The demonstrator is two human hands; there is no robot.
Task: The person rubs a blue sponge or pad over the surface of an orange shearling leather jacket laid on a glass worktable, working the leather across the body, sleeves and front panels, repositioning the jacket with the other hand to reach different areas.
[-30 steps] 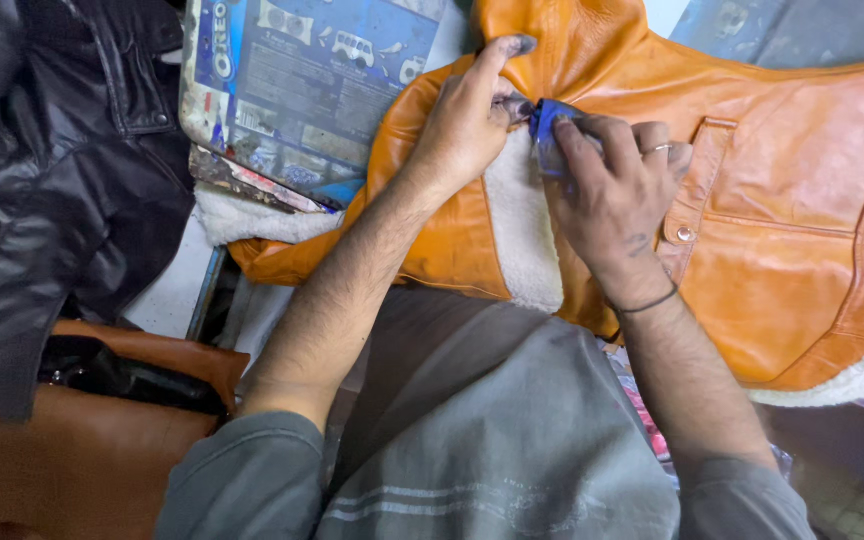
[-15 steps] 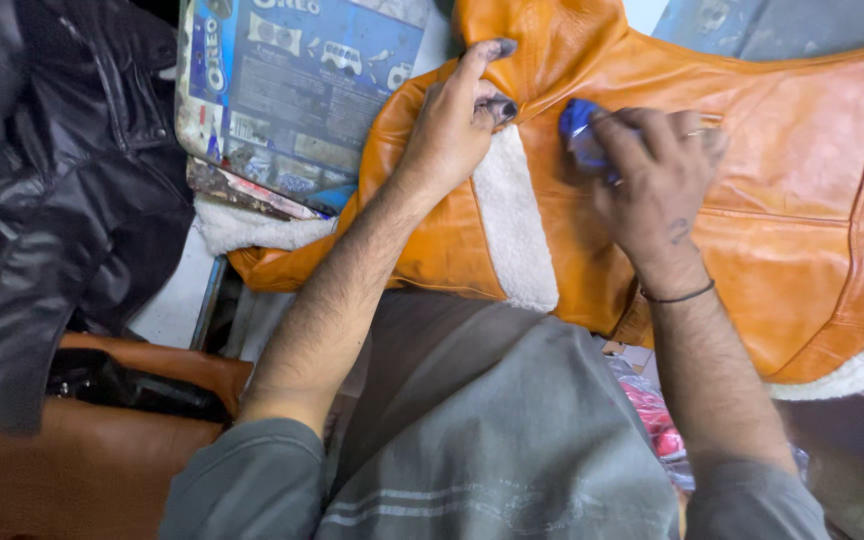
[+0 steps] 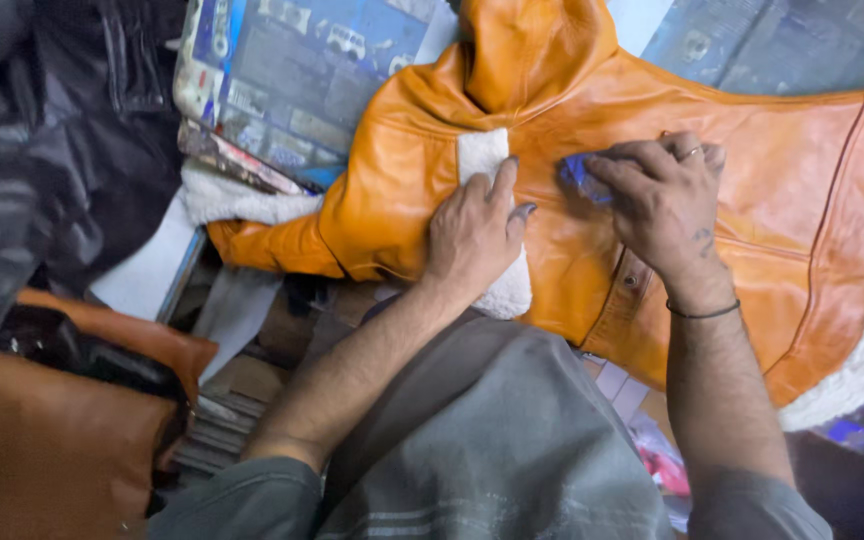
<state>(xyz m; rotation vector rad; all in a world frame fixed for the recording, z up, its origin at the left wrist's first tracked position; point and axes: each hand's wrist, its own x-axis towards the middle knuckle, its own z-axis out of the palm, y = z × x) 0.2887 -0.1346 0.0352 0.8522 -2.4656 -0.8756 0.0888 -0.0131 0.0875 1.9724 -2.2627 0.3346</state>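
the orange leather jacket (image 3: 752,200) with white fleece lining lies spread over a cluttered bench, its hood toward the far edge. it looks soft, heavy and a little slippery, so it is best held flat at a seam or the fleece strip. the left hand (image 3: 472,235) lies open, palm down, pressing the fleece strip. the right hand (image 3: 664,205) is curled, fingers pinching a small blue cloth (image 3: 578,176) against the leather.

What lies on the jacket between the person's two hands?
In the head view, only a bare stretch of orange leather jacket lies between the left hand and the right hand, which presses a small blue object.
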